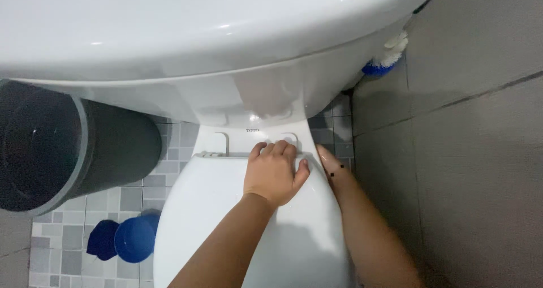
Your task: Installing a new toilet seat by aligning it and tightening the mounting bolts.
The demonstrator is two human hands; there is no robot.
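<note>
The toilet lid lies shut on the bowl, below the tank. With fingers at its rear edge near the hinges, a sudden lift or drop could, I judge, pinch them, and the glossy surface may let a palm slip. The left hand rests palm down, fingers curled over that rear edge. The right hand lies along the lid's right edge, mostly hidden; its spread I cannot tell.
</note>
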